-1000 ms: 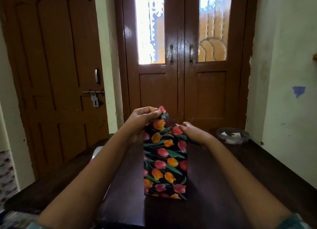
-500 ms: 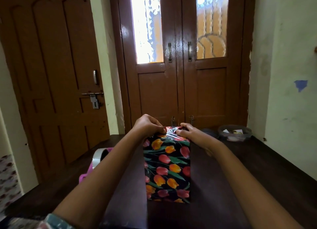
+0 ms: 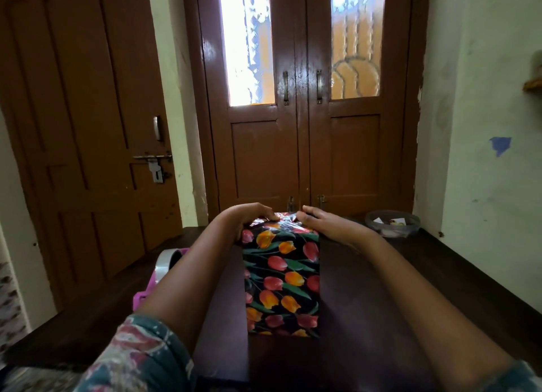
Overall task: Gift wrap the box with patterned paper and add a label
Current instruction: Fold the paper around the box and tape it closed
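A box wrapped in black paper with red and orange tulips lies lengthwise on the dark wooden table. Both hands are at its far end, where the glossy paper is crinkled and folded down. My left hand arches over the far left corner, its curled fingers holding the folded flap against the box. From the right, my right hand lies with fairly straight fingers pressing on the paper at the far right corner. The far end face of the box is hidden.
A roll of clear tape sits on a pink holder at the table's left edge, beside my left forearm. A clear plastic container with small items stands at the back right. Brown doors stand right behind the table and a wall runs along its right side.
My left hand brought the raised paper flap down onto the box's far end. Both hands have settled low on that end, and the view has tilted down slightly.
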`<move>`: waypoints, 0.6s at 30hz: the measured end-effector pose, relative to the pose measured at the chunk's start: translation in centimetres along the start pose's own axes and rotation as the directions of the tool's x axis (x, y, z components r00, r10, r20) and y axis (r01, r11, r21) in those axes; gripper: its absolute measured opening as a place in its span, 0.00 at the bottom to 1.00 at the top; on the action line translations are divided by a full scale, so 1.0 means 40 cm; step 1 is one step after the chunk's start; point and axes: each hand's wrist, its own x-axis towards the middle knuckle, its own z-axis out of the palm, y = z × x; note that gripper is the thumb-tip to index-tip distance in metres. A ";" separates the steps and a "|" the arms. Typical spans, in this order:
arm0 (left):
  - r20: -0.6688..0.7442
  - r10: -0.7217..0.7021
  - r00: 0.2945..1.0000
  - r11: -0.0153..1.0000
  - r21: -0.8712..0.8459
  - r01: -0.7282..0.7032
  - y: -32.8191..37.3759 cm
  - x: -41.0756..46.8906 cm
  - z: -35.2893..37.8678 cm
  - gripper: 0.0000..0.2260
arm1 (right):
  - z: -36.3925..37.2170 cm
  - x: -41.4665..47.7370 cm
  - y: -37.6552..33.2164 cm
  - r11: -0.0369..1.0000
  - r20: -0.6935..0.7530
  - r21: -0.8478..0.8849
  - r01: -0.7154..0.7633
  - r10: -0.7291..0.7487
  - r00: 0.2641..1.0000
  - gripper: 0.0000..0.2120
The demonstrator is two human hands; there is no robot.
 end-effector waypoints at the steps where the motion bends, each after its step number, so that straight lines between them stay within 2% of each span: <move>1: -0.003 0.000 1.000 1.000 0.030 0.000 0.001 0.003 -0.004 0.11 | 0.005 -0.004 -0.004 0.998 -0.011 -0.045 0.045 -0.046 0.999 0.47; 2: -0.002 0.007 1.000 0.998 0.057 -0.006 0.005 0.005 -0.007 0.12 | 0.005 -0.009 -0.009 0.992 -0.038 -0.075 0.103 -0.106 0.994 0.50; 3: 0.005 0.008 1.000 0.997 0.076 -0.008 0.008 0.008 -0.012 0.12 | 0.006 -0.017 -0.016 0.984 -0.081 -0.093 0.155 -0.162 0.983 0.49; 5: 0.023 0.005 1.000 0.993 0.117 -0.008 0.009 0.013 -0.020 0.14 | 0.006 -0.032 -0.034 0.963 -0.150 -0.112 0.247 -0.262 0.953 0.36; 6: 0.023 0.012 1.000 0.991 0.131 -0.015 0.009 0.011 -0.023 0.14 | 0.008 -0.036 -0.042 0.951 -0.133 -0.139 0.275 -0.293 0.947 0.33; 9: -0.015 0.065 0.998 0.989 0.135 -0.063 -0.002 0.016 -0.025 0.11 | 0.037 -0.038 -0.054 0.924 -0.031 -0.260 0.280 -0.297 0.954 0.30; 13: -0.060 0.165 0.984 0.977 0.148 -0.155 -0.019 0.028 -0.026 0.09 | 0.072 -0.043 -0.059 0.906 -0.161 -0.329 0.267 -0.332 0.929 0.26; 18: -0.130 0.329 0.935 0.943 0.100 -0.318 -0.042 -0.005 -0.027 0.09 | 0.072 -0.048 -0.076 0.851 -0.151 -0.495 0.174 -0.282 0.948 0.31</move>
